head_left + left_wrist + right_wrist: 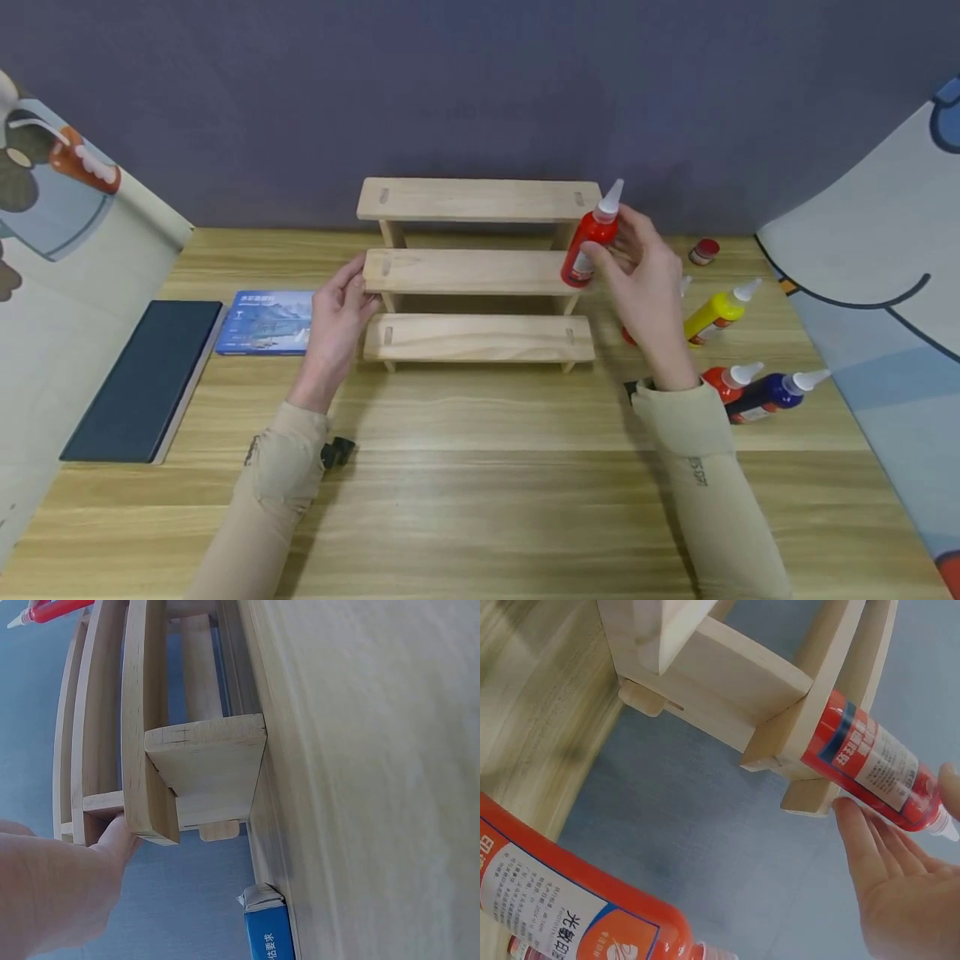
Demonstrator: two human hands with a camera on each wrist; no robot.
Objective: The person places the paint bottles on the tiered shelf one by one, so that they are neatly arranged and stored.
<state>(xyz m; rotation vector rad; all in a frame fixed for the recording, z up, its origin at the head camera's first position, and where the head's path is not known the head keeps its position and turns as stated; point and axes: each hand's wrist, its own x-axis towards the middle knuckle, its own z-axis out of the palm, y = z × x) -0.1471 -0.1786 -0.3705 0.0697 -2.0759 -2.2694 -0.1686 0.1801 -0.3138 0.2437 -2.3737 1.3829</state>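
A three-tier wooden step shelf (480,271) stands on the table against the dark wall. At the left end of its middle tier, my left hand (337,312) grips the board; some of its fingertips are hidden behind the wood. My right hand (645,287) holds a red paint bottle (581,250) with a white nozzle, thumb in front and fingers behind. The bottle tilts slightly, nozzle up, with its base at the right end of the middle tier. In the right wrist view, the red bottle (874,761) meets that board's edge.
On the right are a yellow bottle (712,317), an orange-red bottle (722,382), a dark blue bottle (768,393) and a small red jar (703,252). Another bottle is mostly hidden behind my right hand. A blue box (266,321) and a dark book (146,379) lie left.
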